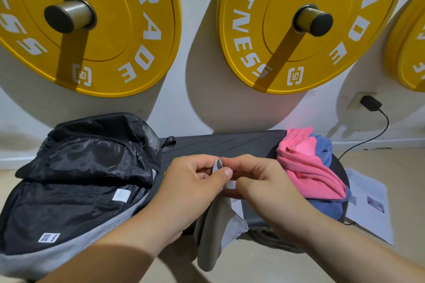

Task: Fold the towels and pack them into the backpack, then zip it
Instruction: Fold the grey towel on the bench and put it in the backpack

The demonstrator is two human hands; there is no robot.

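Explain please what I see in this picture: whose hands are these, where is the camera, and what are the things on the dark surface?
There is no machine here. A person wears one camera on the head, looking down at their own two bare hands. The left hand and the right hand together pinch the top edge of a grey towel, which hangs down between them. On the dark bench, an open black backpack lies to the left. To the right lie a crumpled pink towel and a blue towel, not yet folded. Behind, yellow weight plates hang on the wall.
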